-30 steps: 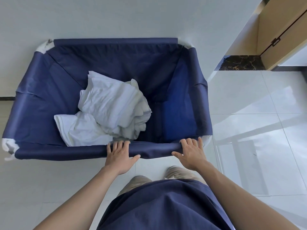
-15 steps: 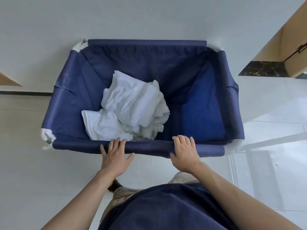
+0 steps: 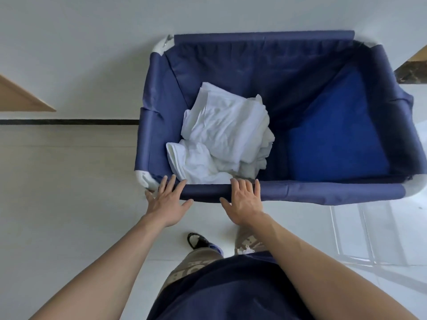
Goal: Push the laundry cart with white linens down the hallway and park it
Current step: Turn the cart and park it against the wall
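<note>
The laundry cart (image 3: 288, 195) now sits further toward the right of the frame than it did a second ago, and the dark marble threshold (image 3: 410, 71) with its wooden door frame has slid almost out at the right edge. A wooden corner (image 3: 20, 98) and a dark floor strip (image 3: 69, 121) have come into view at the left. The cart's far rim now lies close against the pale wall (image 3: 92, 42) at the top of the frame, which suggests it is being swung into its parking spot rather than rolled along the hallway.

Both hands have shifted toward the cart's near left corner. The left hand (image 3: 167, 204) lies flat and open on the near rim just beside the white corner joint, fingers (image 3: 172, 184) spread and straight, thumb splayed to the side; it presses rather than grips. The right hand (image 3: 246, 203) rests likewise on the same rim nearer the middle, fingers extended over the navy fabric edge, thumb out, nothing clasped. The white linens (image 3: 221, 139) lie crumpled in the left half of the blue bag, just beyond the fingertips, with the right half bare.
</note>
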